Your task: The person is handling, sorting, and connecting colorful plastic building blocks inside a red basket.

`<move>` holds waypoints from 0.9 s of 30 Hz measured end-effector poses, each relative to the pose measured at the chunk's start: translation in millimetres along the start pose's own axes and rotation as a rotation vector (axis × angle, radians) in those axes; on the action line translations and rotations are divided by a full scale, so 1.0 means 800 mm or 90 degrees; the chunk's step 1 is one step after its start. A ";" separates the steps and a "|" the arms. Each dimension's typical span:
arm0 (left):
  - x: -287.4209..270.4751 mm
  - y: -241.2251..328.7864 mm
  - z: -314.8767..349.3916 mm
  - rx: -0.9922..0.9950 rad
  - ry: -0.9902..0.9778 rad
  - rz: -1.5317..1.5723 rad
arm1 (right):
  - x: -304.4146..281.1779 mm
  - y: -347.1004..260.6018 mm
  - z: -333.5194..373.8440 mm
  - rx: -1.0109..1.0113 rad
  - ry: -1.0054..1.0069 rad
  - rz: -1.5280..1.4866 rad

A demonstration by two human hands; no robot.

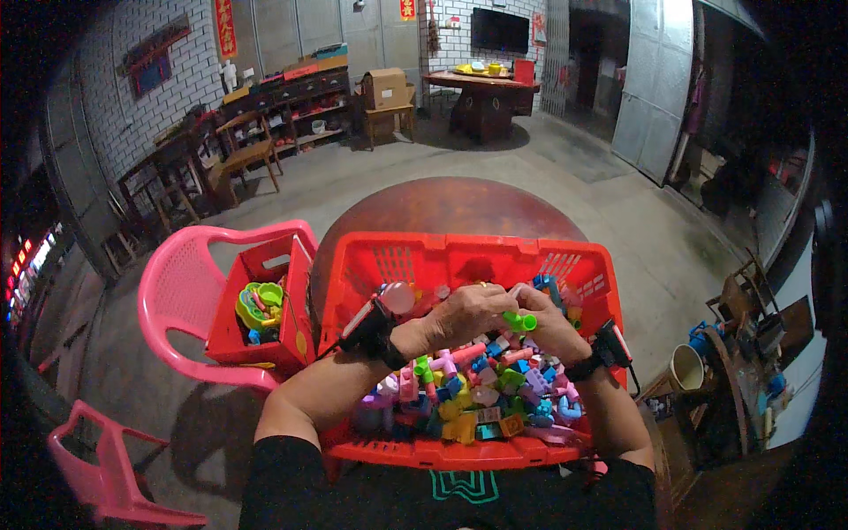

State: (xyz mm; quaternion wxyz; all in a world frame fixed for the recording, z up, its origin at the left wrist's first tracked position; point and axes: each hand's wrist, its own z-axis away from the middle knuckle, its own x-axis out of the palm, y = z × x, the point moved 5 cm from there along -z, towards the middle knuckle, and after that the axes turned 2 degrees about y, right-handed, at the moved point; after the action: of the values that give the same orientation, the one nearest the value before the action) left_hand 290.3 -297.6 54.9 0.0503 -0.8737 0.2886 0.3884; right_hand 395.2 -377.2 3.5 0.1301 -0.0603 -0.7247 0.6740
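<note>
Above a big red plastic basket [442, 458] heaped with colourful toy building blocks [481, 389], my two hands meet. A small bright green toy block [519, 321] with round tube-like ends sticks out below the fingers of my right hand [546, 325], which is closed on it. My left hand [468, 314] is closed too, its fingertips touching those of the right. What its fingers pinch, if anything, is hidden behind the knuckles. Blocks in pink, blue, yellow, purple and green lie loose under both hands.
The basket rests on a round brown table [442, 199]. Left of it, a pink plastic chair [181, 274] carries a red box [231, 340] with a green toy [259, 305] inside. Another pink chair [110, 459] stands lower left. A pale bucket [686, 367] is at the right.
</note>
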 end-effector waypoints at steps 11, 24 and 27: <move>-0.109 -0.096 0.016 -0.393 0.279 0.058 | -0.042 -0.033 -0.015 -0.344 0.216 0.723; -0.322 -0.117 0.229 -0.641 0.347 -0.608 | -0.013 -0.055 -0.005 -0.340 0.153 0.645; -0.341 -0.119 0.300 -0.824 0.250 -0.671 | -0.011 -0.058 -0.001 -0.371 0.177 0.653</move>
State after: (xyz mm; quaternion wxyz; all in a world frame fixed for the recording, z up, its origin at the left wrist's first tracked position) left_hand 40.9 -16.9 68.9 -0.3348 -0.8019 -0.4303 0.2444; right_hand 407.9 -382.6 49.0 -0.1394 -0.5226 -0.7343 0.4102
